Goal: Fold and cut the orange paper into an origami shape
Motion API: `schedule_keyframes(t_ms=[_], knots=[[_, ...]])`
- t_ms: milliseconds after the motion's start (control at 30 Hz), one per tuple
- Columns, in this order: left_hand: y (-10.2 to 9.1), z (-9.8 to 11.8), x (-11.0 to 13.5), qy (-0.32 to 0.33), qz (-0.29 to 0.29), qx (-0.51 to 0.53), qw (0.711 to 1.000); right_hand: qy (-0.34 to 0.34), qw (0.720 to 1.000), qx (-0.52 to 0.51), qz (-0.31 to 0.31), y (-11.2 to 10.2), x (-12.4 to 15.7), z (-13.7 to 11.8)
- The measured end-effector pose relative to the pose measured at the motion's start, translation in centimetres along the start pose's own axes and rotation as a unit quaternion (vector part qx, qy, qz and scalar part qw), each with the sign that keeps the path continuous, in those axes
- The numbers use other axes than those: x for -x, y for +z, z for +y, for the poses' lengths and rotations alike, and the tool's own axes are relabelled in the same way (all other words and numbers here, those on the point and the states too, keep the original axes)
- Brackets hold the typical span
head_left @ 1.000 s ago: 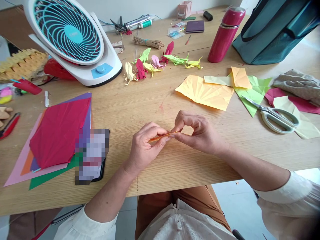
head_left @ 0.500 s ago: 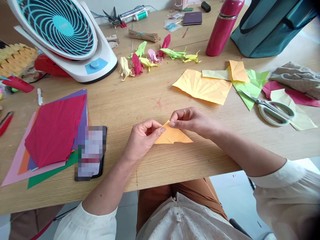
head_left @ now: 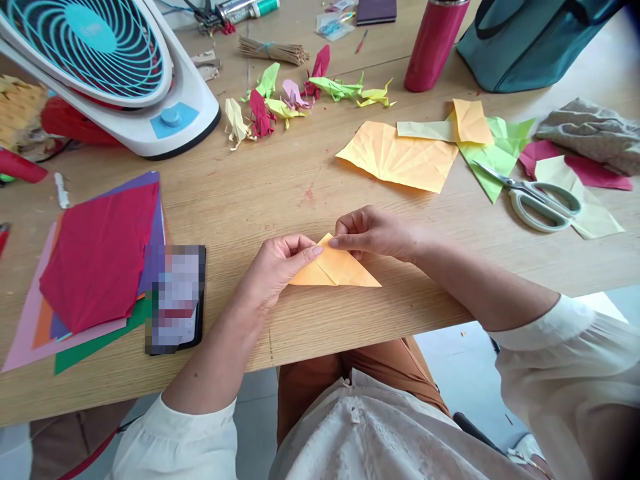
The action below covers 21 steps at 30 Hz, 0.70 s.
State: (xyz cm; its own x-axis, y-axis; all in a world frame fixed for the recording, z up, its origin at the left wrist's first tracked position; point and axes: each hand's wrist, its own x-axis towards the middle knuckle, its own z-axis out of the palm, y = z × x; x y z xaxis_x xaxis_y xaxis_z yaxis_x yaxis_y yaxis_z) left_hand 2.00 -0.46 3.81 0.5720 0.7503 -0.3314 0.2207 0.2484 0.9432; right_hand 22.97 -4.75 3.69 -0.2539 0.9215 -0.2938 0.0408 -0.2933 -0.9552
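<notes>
Between my two hands is a piece of orange origami paper (head_left: 336,267), folded into a triangle with its peak pointing away from me. My left hand (head_left: 280,263) pinches its left side near the peak, thumb on top and fingers behind. On the other slope my right hand (head_left: 370,232) grips the paper between thumb and fingers, close to the peak. A crease or layer edge runs down the middle of the triangle. The fingers hide part of its upper edges.
A phone (head_left: 183,300) and stacked coloured paper (head_left: 100,260) lie to the left, below a fan (head_left: 170,120). Folded paper figures (head_left: 295,100) stand farther back. Scissors (head_left: 540,200), a creased orange sheet (head_left: 400,160), a bottle (head_left: 433,47) and a bag (head_left: 520,53) are right.
The triangle looks flatter and wider, with more of its left part showing. Both hands still hold it near the peak. The view has shifted, so the table things sit higher and farther left.
</notes>
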Motion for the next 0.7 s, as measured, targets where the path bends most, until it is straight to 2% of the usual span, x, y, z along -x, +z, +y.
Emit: schedule_keyframes(t_ms=[200, 367, 600, 700], knots=[[-0.07, -0.38, -0.2, 0.056, -0.013, -0.028, 0.998, -0.021, 0.999, -0.007, -0.023, 0.11, 0.14, 0.29], [0.06, -0.59, -0.18, 0.102, -0.024, -0.094, 0.99, -0.049, 0.999, -0.008, 0.008, 0.33, 0.01, 0.7], [0.07, -0.6, -0.07, 0.097, -0.015, -0.105, 0.99, -0.061, 0.993, 0.081, 0.057, 0.3, -0.11, 0.78], [0.06, -0.65, -0.04, 0.087, -0.015, -0.089, 0.992, -0.061, 0.994, 0.077, 0.049, 0.24, -0.08, 0.75]])
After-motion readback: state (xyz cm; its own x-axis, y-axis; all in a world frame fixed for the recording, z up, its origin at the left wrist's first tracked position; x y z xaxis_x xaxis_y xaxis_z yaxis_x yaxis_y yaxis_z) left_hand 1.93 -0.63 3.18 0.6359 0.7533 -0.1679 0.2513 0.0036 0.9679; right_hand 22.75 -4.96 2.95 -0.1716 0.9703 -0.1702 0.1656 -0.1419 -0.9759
